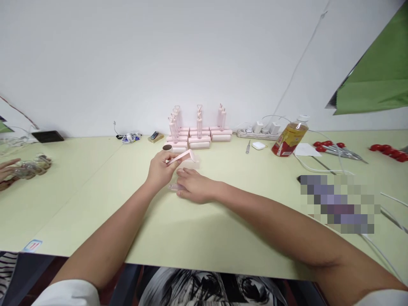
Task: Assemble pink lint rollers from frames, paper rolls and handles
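My left hand pinches a thin, angled pink plastic piece, raised slightly above the table. Palm down, my right hand has its fingers curled over a translucent pinkish plastic piece on the tabletop; its far end is hidden under the hand. Just beyond the hands lies a clear plastic cover. A sticky roll with a brown core sits behind my left hand. Farther back, several pink lint rollers stand in rows near the wall, their handles upright.
Right of the rollers are a power strip, a screwdriver, a white square item and a drink bottle. Red-handled tools and cables lie farther right. At the left edge, another person's hand touches clear-wrapped items.
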The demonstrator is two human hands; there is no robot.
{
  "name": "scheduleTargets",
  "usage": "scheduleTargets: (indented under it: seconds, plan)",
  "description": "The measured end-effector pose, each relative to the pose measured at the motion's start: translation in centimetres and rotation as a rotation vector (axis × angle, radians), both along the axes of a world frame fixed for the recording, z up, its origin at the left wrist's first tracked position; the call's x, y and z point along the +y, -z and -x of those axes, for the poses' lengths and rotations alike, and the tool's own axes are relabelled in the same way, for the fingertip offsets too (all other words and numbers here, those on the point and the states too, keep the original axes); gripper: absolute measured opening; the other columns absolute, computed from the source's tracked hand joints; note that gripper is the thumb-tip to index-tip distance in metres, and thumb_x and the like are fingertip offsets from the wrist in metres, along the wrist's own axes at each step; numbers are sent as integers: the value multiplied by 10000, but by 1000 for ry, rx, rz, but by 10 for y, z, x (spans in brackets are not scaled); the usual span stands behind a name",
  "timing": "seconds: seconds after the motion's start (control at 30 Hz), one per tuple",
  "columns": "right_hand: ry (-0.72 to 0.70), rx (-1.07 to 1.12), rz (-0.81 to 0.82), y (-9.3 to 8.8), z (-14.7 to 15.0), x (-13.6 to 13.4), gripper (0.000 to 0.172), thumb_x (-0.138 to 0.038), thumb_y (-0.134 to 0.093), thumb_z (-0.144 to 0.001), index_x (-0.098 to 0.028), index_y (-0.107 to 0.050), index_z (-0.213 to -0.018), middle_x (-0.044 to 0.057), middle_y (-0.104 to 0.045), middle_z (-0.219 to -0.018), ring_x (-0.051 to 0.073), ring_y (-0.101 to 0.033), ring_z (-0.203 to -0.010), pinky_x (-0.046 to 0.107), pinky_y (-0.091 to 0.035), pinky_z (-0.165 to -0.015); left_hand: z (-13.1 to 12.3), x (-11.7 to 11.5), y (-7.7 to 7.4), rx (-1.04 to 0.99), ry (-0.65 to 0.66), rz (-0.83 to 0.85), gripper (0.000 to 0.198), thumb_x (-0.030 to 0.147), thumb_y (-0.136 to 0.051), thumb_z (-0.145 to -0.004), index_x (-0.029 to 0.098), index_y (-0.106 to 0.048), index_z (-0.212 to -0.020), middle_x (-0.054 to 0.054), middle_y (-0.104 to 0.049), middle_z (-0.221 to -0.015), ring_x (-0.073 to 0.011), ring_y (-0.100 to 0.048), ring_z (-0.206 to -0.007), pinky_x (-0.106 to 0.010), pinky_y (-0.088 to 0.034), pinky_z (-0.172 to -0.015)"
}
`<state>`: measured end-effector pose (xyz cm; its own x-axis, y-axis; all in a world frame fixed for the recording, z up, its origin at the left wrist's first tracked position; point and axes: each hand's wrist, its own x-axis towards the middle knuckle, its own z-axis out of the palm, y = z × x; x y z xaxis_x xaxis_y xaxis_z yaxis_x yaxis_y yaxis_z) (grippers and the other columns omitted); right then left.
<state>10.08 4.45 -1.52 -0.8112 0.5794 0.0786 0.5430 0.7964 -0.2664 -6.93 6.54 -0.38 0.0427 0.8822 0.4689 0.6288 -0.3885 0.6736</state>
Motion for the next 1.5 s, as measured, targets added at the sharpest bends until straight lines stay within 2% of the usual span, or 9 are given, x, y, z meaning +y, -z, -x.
scheduleTargets:
  seconds: [0.13,0.27,0.4,0.57,0.73,0.97,1.17,1.33,1.5]
  plan:
    - [42,-38,66,4,12,-2,351,-395,-438,-939,-129,-632,-1059,217,-523,-1269,384,-422,-1246,569,-371,-995,2,10,11,285,-75,-76,197,327,-617,-834,229,-751,-940,-59,-620,-884,-223,-541,-890,-346,-441,-811]
    - [10,-38,97,6,8,-25,332,-412,-450,-927,-145,-632,-1002,209,-477,-1342,407,-334,-1328,617,-317,-1040,-4,21,24,529,22,-54,222,334,-604,-855,249,-765,-981,-80,-604,-893,-249,-510,-889,-379,-411,-819]
    - [1,-51,83,6,4,-35,324,-403,-453,-928,-135,-625,-989,204,-499,-1300,408,-366,-1296,632,-315,-1040,-10,27,30,679,107,-30,232,362,-577,-873,254,-768,-949,-87,-600,-903,-255,-513,-881,-375,-394,-782]
    - [-3,-23,79,6,5,-26,286,-388,-467,-925,-152,-623,-970,178,-556,-1211,397,-406,-1240,631,-379,-974,-8,30,28,744,153,-9,218,338,-581,-868,246,-762,-950,-78,-640,-914,-245,-525,-847,-361,-396,-762]
    - [20,20,92,9,3,-15,278,-341,-486,-920,-144,-602,-1077,191,-514,-1307,375,-389,-1279,630,-336,-1018,0,33,28,778,214,-77,226,339,-561,-885,272,-748,-992,-62,-656,-962,-236,-532,-856,-365,-400,-781]
    - [11,45,75,12,0,-12,294,-341,-481,-928,-133,-599,-1099,204,-497,-1348,361,-389,-1299,597,-323,-1039,-2,30,27,732,247,-118,271,272,-519,-907,240,-713,-1092,-73,-669,-1026,-228,-559,-892,-370,-424,-818]
    - [28,41,78,9,0,-16,312,-343,-482,-930,-122,-607,-1112,206,-399,-1457,378,-286,-1381,605,-272,-1076,-10,25,24,684,171,-179,329,233,-434,-941,208,-651,-1187,-86,-656,-1198,-249,-567,-1081,-415,-419,-917]
    - [53,15,100,7,1,-19,404,-361,-478,-929,-116,-559,-1240,211,-414,-1454,401,-290,-1375,623,-271,-1072,-13,23,25,775,213,-178,373,245,-383,-961,171,-595,-1258,-97,-564,-1376,-265,-472,-1291,-446,-370,-1028]
    - [55,5,125,6,2,-18,491,-352,-465,-932,-108,-477,-1357,210,-358,-1502,382,-239,-1410,620,-221,-1108,-13,20,22,811,209,-92,399,256,-344,-972,133,-573,-1274,-119,-555,-1386,-256,-479,-1306,-437,-381,-1041]
